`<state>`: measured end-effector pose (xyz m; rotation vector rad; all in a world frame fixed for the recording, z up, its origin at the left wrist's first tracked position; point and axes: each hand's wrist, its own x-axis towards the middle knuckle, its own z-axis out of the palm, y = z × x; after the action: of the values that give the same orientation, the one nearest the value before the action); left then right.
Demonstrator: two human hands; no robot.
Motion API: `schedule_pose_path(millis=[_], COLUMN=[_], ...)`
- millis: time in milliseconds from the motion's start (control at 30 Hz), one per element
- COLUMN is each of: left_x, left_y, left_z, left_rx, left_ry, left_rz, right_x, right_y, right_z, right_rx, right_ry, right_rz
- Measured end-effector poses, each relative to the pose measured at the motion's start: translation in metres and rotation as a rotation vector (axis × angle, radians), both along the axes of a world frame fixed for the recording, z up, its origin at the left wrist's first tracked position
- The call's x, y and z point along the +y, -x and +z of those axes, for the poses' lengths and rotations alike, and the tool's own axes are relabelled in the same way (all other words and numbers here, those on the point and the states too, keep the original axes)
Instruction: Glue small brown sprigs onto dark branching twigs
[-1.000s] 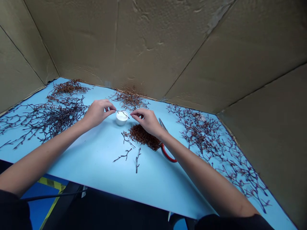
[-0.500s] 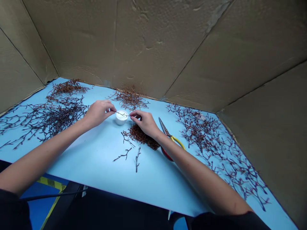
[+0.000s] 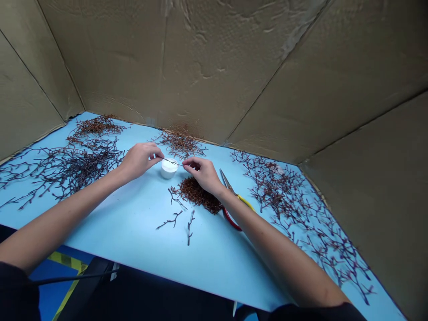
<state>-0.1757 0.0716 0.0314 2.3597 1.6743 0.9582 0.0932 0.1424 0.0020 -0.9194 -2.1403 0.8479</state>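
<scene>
A thin dark twig runs level just above a small white cup with white contents. My left hand pinches its left end, and my right hand pinches its right end. Just below my right wrist lies a dense pile of fine reddish-brown twigs. Beyond that wrist are scissors with red and yellow handles, partly hidden by my forearm. Three loose dark twigs lie near the pile.
Everything rests on a light blue board walled by cardboard sheets. Large spreads of dark branching twigs lie at left, with reddish ones at the back and dark ones at right. A dark floor lies below the front edge.
The scissors, mostly hidden behind my right hand a second ago, now show more fully. My right fingers have closed on the twig's right end, and the twig now lies level.
</scene>
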Motion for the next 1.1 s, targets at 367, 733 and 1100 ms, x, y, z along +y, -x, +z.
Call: schedule_pose_path(millis=[367,733,1100], left_x=[0.006,0.010,0.022], left_y=[-0.003,-0.008,-0.016], left_z=[-0.001,-0.002,-0.005], left_rx=[0.034,0.148,0.274], left_ry=[-0.047,-0.055,0.010], left_rz=[0.015,0.022,-0.033], right_x=[-0.005,-0.011,-0.006], right_y=[-0.003,-0.005,-0.015], right_z=[0.011,0.019,0.001], right_rx=[0.103,0.071,0.062], right_ry=[0.034,-0.086,-0.007], right_rz=[-0.030,-0.060,-0.155])
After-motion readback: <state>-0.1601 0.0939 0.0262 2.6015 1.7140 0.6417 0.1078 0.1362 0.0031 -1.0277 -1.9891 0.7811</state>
